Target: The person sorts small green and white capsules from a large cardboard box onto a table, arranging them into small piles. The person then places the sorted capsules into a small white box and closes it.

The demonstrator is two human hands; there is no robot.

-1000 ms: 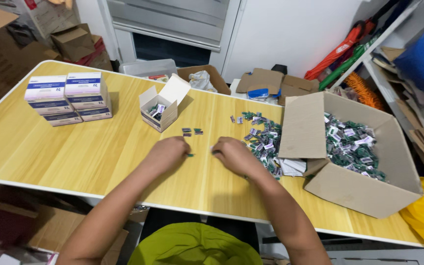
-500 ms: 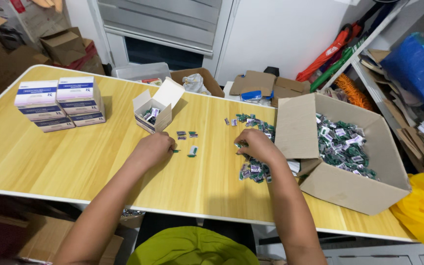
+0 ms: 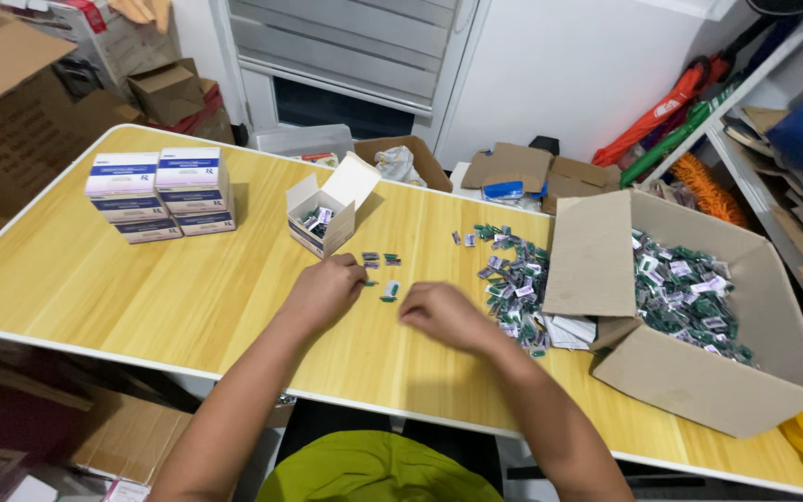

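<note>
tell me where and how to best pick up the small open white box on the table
Probably pinch the small open white box by its two short side walls, coming from above: it stands upright with its lid flap tilted back, so the top is open and the sides look free.

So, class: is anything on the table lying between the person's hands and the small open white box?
Nothing visible blocks the way. Between the left hand and the small open white box lies bare tabletop; a few small green packets sit just right of that line. The right hand rests further right.
</note>
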